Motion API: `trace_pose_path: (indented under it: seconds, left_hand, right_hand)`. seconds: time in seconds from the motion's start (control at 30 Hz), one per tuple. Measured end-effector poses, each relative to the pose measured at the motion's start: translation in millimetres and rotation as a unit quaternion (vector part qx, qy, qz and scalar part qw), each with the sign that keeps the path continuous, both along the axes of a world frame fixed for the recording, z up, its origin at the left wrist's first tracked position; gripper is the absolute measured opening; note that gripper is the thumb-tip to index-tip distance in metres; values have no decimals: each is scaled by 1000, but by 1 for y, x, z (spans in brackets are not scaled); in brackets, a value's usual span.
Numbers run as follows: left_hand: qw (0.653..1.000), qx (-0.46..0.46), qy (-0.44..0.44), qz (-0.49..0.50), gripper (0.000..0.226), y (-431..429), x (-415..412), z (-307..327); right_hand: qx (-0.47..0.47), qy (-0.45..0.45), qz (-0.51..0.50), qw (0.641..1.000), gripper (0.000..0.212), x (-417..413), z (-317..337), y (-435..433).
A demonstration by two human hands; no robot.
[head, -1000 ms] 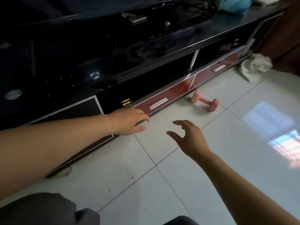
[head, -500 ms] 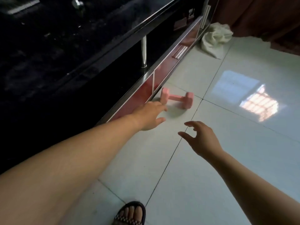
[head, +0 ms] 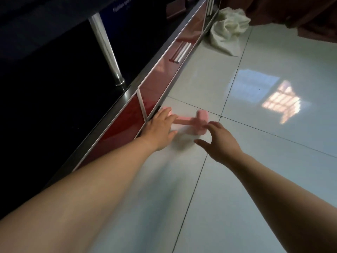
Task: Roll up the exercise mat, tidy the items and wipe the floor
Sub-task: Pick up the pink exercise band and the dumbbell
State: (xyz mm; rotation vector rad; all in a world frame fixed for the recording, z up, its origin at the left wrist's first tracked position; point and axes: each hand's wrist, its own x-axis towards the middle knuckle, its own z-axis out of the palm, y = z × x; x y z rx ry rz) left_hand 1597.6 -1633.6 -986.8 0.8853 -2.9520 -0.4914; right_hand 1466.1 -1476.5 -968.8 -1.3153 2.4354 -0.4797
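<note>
- The pink dumbbell (head: 186,121) lies on its side on the tiled floor (head: 255,179), just beside the foot of the red-fronted cabinet (head: 124,123), left of centre in the scene.
- The left hand (head: 160,130) is over the dumbbell's left end with fingers straight, their tips at the handle. It grips nothing.
- The right hand (head: 220,143) is spread wide, thumb apart from curved fingers, at the near side of the right head. I cannot tell whether it touches, and it holds nothing.
- Judged step: tidying the items, at the pick-up of the dumbbell.
- The next move calls for one hand curling round the handle and lifting clear of the cabinet front.
- A crumpled white cloth (head: 228,33) sits far along the cabinet.
</note>
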Motion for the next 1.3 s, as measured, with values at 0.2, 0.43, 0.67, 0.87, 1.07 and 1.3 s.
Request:
trace_pose_path:
  seconds: [0.2, 0.43, 0.67, 0.87, 1.07, 1.3]
  left_hand:
    - [996, -25, -88, -11, 65, -9, -3, -15]
    - [995, -39, -86, -28, 70, 0, 12, -18]
    - [997, -21, -73, 8, 70, 8, 4, -16]
    - [999, 24, -35, 25, 68, -2, -11, -16]
    - [997, -11, -63, -36, 69, 1, -3, -18]
    - [996, -19, -79, -39, 70, 5, 8, -8]
  right_hand:
    - [29, -2, 53, 998, 87, -20, -23, -29]
    - [-11, 29, 35, 999, 85, -2, -31, 1]
    - [35, 7, 39, 999, 88, -24, -31, -55]
    - [14, 24, 33, 999, 86, -10, -29, -27]
    - [-6, -15, 2, 1000, 74, 11, -30, -1]
    - [-26, -72, -100, 992, 75, 29, -38, -14]
